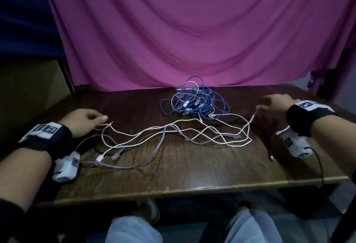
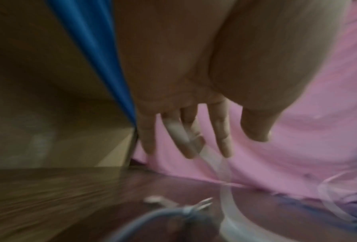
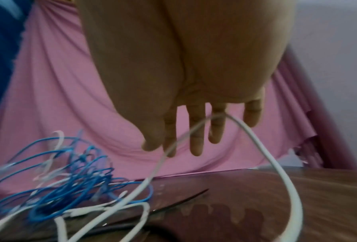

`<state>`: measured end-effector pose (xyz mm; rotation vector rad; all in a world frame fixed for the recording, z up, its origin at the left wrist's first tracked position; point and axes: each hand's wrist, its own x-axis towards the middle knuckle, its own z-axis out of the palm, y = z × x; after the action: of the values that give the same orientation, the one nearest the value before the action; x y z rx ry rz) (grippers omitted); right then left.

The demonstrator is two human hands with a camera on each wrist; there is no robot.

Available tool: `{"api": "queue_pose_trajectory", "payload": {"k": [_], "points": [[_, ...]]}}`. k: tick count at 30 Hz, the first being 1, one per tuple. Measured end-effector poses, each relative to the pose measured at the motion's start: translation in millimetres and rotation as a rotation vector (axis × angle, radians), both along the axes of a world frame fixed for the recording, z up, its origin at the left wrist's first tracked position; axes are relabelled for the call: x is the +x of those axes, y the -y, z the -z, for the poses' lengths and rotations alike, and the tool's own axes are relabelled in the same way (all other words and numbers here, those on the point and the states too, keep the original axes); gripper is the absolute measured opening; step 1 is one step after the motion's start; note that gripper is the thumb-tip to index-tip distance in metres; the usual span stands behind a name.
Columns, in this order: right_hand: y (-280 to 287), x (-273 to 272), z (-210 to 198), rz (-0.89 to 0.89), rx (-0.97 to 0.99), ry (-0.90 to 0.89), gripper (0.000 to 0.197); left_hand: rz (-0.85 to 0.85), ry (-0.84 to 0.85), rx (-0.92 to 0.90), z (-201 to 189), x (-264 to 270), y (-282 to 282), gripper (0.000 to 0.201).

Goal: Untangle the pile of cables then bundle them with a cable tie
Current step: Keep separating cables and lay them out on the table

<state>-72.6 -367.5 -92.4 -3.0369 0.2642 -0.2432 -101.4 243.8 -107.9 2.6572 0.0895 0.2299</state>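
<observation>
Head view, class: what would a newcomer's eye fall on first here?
First the pink cloth draped behind the table, then the blue cable tangle heaped at the table's far edge. Nearer, white cables lie strung across the wood between the left hand and the right hand.

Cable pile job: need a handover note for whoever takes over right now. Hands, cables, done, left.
Left hand: fingers straight, white cable end at its fingertips.
Right hand: fingers straight, the same or another white cable draped across them; which one, unclear.
Tangled blue and white cable pile sits at the back of the dark wooden table; white and grey cables lie spread out in front, still crossing.
Done: some cables pulled out.
Left: finish untangling, bundle. No cable tie visible.
</observation>
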Motion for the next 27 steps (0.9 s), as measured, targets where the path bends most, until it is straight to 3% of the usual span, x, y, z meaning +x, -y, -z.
{"api": "queue_pose_trajectory", "payload": {"k": [4,8,11,16,18,19,23,25,27], "points": [[-57.0,18.8,9.2,-0.076,-0.046,-0.003,0.058,0.119,0.146,0.027,-20.1,21.7,58.7,0.025],[-99.1,38.1,2.5,-0.255,0.121,0.147,0.044,0.243,0.257,0.172,-45.6,33.9,123.9,0.030],[-119.4,56.4,-4.2,-0.342,0.176,0.257,0.039,0.362,0.247,0.248,-59.6,36.8,164.3,0.032],[-137.7,93.1,-5.3,-0.220,0.322,0.100,0.112,0.552,0.032,0.329,-60.8,47.0,218.4,0.040],[-144.4,108.0,-4.5,-0.202,0.359,0.024,0.121,0.567,-0.072,0.466,-48.5,55.8,230.4,0.046],[-147.7,117.4,-3.7,-0.213,0.364,-0.010,0.114,0.560,-0.141,0.537,-40.0,61.0,233.3,0.052],[-160.0,149.4,-2.1,-0.250,0.372,-0.087,0.043,0.542,-0.446,0.655,-1.6,65.8,230.0,0.093],[-164.1,164.6,-8.9,-0.229,0.461,-0.055,0.029,0.520,-0.494,0.713,7.3,62.5,226.3,0.106],[-167.1,179.4,-20.6,-0.210,0.533,0.001,0.026,0.563,-0.467,0.709,7.3,58.0,224.2,0.105]]}}
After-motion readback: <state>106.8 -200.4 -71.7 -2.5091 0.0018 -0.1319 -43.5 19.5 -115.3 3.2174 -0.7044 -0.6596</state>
